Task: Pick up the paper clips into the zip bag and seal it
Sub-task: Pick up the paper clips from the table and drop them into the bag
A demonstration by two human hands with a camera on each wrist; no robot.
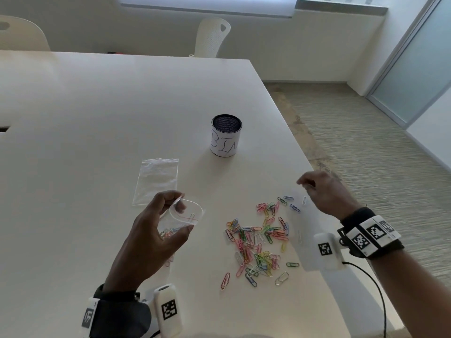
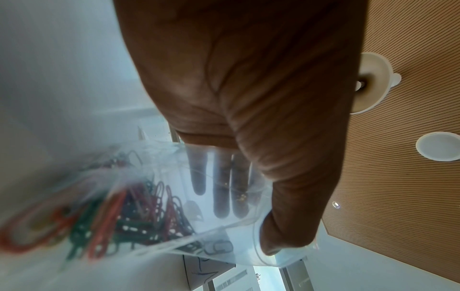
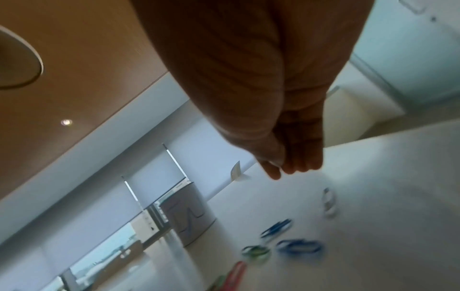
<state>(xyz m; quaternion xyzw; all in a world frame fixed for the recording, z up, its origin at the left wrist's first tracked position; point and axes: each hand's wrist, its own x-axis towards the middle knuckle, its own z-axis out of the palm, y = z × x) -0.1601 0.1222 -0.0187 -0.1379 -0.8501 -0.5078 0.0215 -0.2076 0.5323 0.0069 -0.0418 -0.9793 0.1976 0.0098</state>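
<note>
My left hand [image 1: 181, 213] holds a clear zip bag [image 1: 194, 217] above the table, thumb and fingers pinching its rim so the mouth gapes. Several coloured paper clips [image 1: 168, 233] lie in the bag's bottom. In the left wrist view the bag [image 2: 219, 226] hangs under my palm, with my fingers [image 2: 221, 187] showing through the plastic. A loose pile of coloured paper clips [image 1: 258, 242] lies on the white table [image 1: 97, 118] to the right. My right hand [image 1: 306, 186] hovers beyond the pile's far right end, fingers loosely curled and empty; blue clips [image 3: 298, 246] lie below it.
A second, empty zip bag [image 1: 157, 181] lies flat beyond my left hand. A black mesh cup with a white "BIN" label [image 1: 226, 139] stands behind the pile. The table's right edge [image 1: 314, 167] runs just by my right hand. White chairs [image 1: 212, 37] stand at the far side.
</note>
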